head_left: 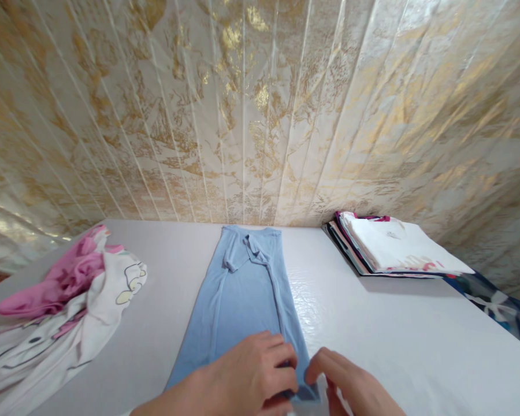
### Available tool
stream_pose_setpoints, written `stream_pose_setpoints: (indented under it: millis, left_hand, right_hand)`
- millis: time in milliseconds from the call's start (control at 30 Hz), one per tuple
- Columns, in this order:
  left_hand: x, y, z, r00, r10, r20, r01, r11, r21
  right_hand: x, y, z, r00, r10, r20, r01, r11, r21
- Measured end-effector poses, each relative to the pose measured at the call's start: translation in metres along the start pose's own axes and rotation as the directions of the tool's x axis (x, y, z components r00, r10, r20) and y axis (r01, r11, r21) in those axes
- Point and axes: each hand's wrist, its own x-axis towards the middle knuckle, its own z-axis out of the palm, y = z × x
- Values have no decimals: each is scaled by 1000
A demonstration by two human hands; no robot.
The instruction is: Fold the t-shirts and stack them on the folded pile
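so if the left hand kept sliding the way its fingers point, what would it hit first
The left hand points right along the near hem of the blue shirt, so it would probably meet the right hand first; their fingertips look almost touching already.

Open lanes run either side of the blue garment; the clutter sits at the far corners.

The white surface (351, 323) lies bare between the long blue garment (242, 294) and the folded stack (394, 245) at the far right, a wide lane from the near edge to the wall (260, 115). Another bare strip runs left of the garment, narrowed by the loose pink and white pile (65, 300) spreading toward the near left edge. The wall closes off the back, touching the garment's far end. Dark patterned cloth (494, 300) lies along the right edge behind the stack. Both hands, left hand (247, 375) and right hand (351, 384), crowd the garment's near right corner.
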Motion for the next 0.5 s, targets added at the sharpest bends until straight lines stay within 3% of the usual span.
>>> stream_pose_setpoints:
  millis: [100,167,267,367,500]
  left_hand:
    - [-3,0,10,999,22,-23,-22,1000,18]
    - [-5,-3,18,998,41,-50,-39,998,45]
    - [-8,-11,28,994,57,-98,-51,996,67]
    - [-10,-19,32,994,53,-93,-52,998,20]
    - [-9,-22,34,997,15,-74,-20,997,-77]
  right_hand:
    - [31,-6,-35,993,-40,-113,39,999,-17]
    - [64,-4,-43,990,-59,-128,51,997,-64]
    - [122,10,-30,992,-86,-89,70,982,-176]
    - [172,33,-1,993,-23,-119,-17,944,-330]
    - [206,58,21,984,57,-170,-116,926,-359]
